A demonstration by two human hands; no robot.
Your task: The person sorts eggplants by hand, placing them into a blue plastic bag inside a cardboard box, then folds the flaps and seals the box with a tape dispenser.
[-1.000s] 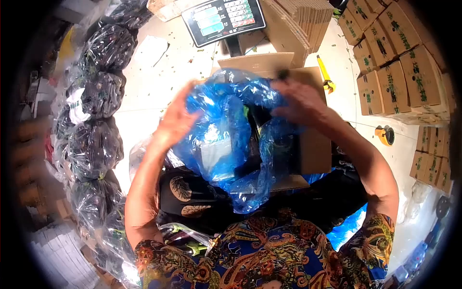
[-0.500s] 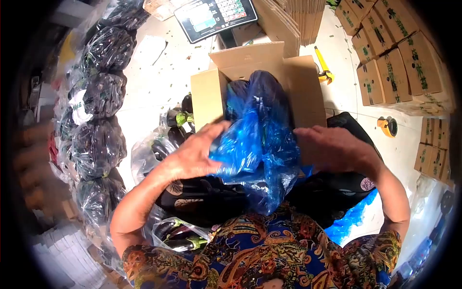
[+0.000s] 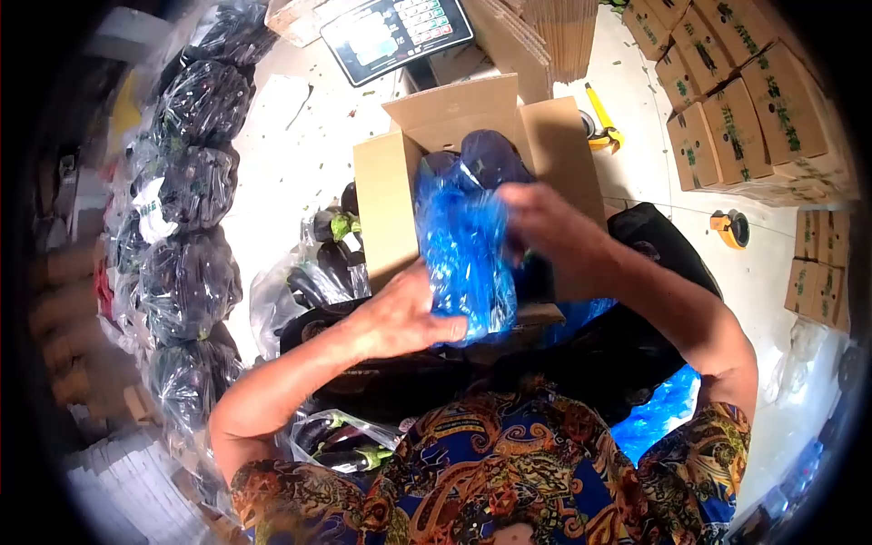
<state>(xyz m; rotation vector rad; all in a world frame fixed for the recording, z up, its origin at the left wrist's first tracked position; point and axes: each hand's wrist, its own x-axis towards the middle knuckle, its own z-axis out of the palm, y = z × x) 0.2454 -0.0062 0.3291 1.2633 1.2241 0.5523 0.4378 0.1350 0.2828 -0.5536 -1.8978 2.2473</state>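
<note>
An open cardboard box (image 3: pixel 381 204) stands in front of me with dark purple eggplants (image 3: pixel 495 156) inside. A crinkled blue plastic bag (image 3: pixel 468 272) lies over their near part. My left hand (image 3: pixel 404 313) is closed on the bag's lower left side, its thumb on top of the plastic. My right hand (image 3: pixel 545 227) is at the bag's upper right edge, somewhat blurred, its fingers curled in on the plastic. Its fingertips are partly hidden. More eggplants in a clear bag (image 3: pixel 309 282) lie left of the box.
Bagged eggplants (image 3: pixel 186 277) form a row on the left. A scale display (image 3: pixel 395 36) stands behind the box. A yellow-handled tool (image 3: pixel 604 118) and a tape roll (image 3: pixel 729 230) lie to the right, near stacked cartons (image 3: pixel 740 118). Blue plastic (image 3: pixel 658 413) lies by my right arm.
My right hand has moved left and up from beside the box to the bag's edge. The blue bag is now gathered narrower, and my left hand has shifted right with it.
</note>
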